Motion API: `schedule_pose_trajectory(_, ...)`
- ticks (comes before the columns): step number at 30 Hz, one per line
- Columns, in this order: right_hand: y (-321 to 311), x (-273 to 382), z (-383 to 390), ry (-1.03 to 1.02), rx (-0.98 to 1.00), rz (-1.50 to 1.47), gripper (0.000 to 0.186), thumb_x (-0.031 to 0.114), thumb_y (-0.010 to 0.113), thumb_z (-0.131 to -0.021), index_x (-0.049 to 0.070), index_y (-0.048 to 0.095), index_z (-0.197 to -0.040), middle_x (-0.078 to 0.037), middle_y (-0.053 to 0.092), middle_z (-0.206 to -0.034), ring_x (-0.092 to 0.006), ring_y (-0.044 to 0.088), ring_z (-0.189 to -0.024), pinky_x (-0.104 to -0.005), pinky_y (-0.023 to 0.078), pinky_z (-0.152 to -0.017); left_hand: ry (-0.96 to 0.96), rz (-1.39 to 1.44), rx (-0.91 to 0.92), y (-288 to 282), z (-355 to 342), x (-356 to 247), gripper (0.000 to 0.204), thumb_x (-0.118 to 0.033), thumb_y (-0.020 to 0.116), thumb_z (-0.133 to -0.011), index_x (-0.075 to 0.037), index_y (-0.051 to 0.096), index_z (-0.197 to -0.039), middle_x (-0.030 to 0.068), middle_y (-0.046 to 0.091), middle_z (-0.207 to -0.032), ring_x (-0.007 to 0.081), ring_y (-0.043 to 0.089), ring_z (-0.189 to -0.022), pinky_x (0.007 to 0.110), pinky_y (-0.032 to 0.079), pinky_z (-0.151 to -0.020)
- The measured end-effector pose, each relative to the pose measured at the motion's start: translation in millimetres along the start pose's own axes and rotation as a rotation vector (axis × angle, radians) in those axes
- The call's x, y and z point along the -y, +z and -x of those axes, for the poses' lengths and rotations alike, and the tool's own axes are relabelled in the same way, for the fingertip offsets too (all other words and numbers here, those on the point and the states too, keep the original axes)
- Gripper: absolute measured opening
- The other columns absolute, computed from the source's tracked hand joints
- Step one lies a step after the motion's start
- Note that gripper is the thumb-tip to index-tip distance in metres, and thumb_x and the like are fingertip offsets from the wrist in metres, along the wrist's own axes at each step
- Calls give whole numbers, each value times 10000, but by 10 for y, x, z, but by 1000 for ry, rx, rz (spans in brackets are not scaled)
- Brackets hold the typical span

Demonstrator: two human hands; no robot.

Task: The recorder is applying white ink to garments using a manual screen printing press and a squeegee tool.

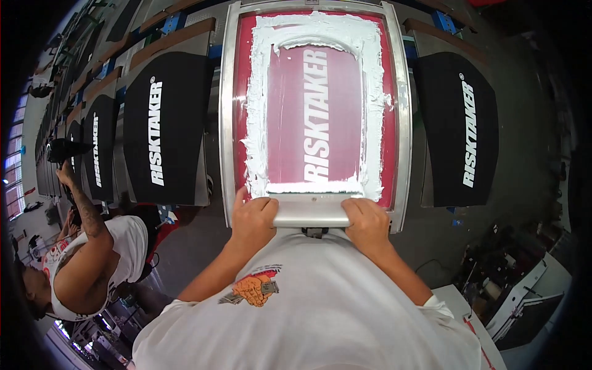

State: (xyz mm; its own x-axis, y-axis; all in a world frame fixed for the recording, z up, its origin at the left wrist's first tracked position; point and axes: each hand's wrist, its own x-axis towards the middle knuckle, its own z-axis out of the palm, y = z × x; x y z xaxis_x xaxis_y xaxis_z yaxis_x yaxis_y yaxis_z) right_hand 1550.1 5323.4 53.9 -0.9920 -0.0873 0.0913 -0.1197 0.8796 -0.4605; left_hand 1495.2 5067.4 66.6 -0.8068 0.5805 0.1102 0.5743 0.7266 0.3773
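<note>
Both my hands grip a metal-handled squeegee [313, 213] near the front end of a screen printing frame [227, 123]. My left hand [253, 217] wraps round its left end, one finger stretched toward the frame's left side. At its right end my right hand [367, 221] is closed. Thick white ink [327, 26] borders the reddish mesh [283, 105] and is heaped at the far end. A white line of ink lies along the squeegee's blade edge. Pale block lettering shows through the mesh. What lies beneath the screen is mostly hidden.
Black printed fabric pieces lie on pallets to the left [179, 123] and right [459, 123]. Another person [98, 259] stands at the left, arm raised toward a dark object [65, 149]. A white table edge [468, 320] and dark equipment [518, 296] are at lower right.
</note>
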Motion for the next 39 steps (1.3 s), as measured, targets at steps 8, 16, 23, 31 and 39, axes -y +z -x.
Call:
schedule_pose_trajectory(8,121,-1125,-2458,-17,-176,336,259,120,515,-773,172,674,-971,-94,676,-889,-284,658,-814,-416,522,-711,57,-521,-161,386,-2577,1206,274,-202,659,-670,-168,685,-940,78,680,-772,250,651,-694,427,450,-727)
schedule_pose_trajectory(16,-205,-308,-1191,79,247,240,355,172,653,-730,192,658,-1084,-83,677,-835,-286,659,-763,-408,525,-658,34,-425,294,-437,-1280,505,245,-134,622,-716,-159,699,-948,102,643,-682,266,636,-673,439,492,-712)
schedule_pose_trajectory(23,136,-119,-175,-26,-167,41,206,12,598,-639,115,642,-811,-77,637,-734,-257,625,-667,-368,511,-572,29,-37,-72,187,-240,203,226,25,599,-566,-91,597,-760,69,624,-725,244,622,-726,490,380,-877)
schedule_pose_trajectory(31,-29,-1021,-2832,9,-111,309,231,105,619,-715,158,673,-933,-86,674,-818,-298,654,-792,-408,529,-688,-7,-315,-43,184,-2863,1331,176,-113,627,-673,-124,650,-847,95,668,-815,280,654,-794,552,370,-824)
schedule_pose_trajectory(39,-354,-1019,-3014,-84,-582,223,519,226,771,-685,68,582,-1141,-147,575,-1095,-317,538,-1046,-394,486,-811,76,-292,146,145,-3835,657,387,-271,731,-662,-150,679,-1025,112,668,-1044,305,646,-946,617,374,-927)
